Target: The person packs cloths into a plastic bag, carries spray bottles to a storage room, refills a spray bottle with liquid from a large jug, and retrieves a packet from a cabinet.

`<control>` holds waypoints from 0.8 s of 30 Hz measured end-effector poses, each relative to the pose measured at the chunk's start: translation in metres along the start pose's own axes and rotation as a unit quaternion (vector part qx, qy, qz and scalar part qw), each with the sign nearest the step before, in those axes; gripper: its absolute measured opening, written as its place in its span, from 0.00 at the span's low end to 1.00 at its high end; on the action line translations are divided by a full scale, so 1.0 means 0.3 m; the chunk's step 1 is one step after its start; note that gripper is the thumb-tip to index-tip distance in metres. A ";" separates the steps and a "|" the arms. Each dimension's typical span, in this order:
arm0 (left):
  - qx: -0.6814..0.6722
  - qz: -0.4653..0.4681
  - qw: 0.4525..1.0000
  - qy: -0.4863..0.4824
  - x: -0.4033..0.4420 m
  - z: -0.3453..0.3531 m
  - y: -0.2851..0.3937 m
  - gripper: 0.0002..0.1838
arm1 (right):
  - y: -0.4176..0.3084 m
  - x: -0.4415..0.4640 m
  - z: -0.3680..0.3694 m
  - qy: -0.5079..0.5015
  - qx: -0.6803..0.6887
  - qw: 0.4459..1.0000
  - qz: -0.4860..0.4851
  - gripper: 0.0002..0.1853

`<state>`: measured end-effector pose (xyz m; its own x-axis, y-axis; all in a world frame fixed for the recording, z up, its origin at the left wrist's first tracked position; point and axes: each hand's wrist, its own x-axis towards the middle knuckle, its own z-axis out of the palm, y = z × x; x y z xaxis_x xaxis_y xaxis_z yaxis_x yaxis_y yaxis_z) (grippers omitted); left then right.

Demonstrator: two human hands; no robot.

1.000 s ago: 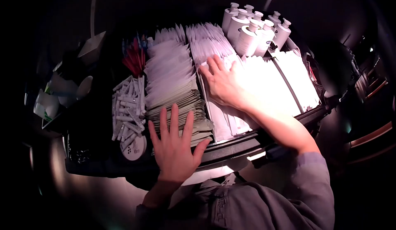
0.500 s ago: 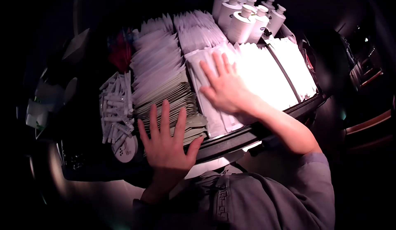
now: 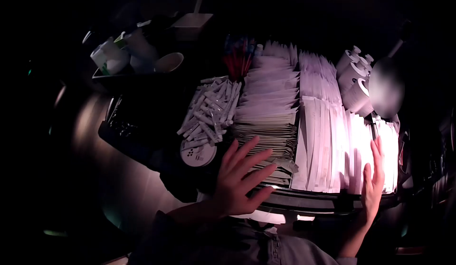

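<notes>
Packets (image 3: 270, 94), packed in rows just right of the white tubes (image 3: 211, 108). Left hand (image 3: 233, 186), fingers splayed and empty, lower right of those tubes; right hand (image 3: 373, 185), fingers extended and empty, farther right, contact with packets unclear.

I'd take this dim spot for a hotel's housekeeping area, though darkness hides most of it: a dark tray (image 3: 304, 201) carries rows of flat packets (image 3: 319, 144), small white tubes (image 3: 209, 109) to their left, white pump bottles (image 3: 355, 97) far right.
</notes>
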<state>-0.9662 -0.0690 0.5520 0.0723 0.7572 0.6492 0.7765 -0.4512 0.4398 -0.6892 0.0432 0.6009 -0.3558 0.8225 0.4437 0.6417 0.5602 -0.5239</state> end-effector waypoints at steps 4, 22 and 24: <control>0.024 -0.014 0.997 0.076 -0.006 -0.058 0.004 0.18 | 0.071 -0.108 -0.051 0.095 0.068 0.991 0.072 0.21; -0.148 0.190 0.971 0.005 0.309 0.388 0.514 0.10 | 0.651 -1.164 -0.737 0.367 -0.009 0.895 0.255 0.14; -0.166 0.186 0.967 -0.060 0.265 0.544 0.596 0.11 | 0.692 -1.281 -0.821 0.410 0.026 0.863 0.294 0.13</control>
<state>-0.7194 -0.0125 0.5809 0.3953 0.5530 0.7334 0.4407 -0.8148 0.3768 -0.2520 -0.1809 0.5007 0.6348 0.6317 0.4449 0.5094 0.0908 -0.8557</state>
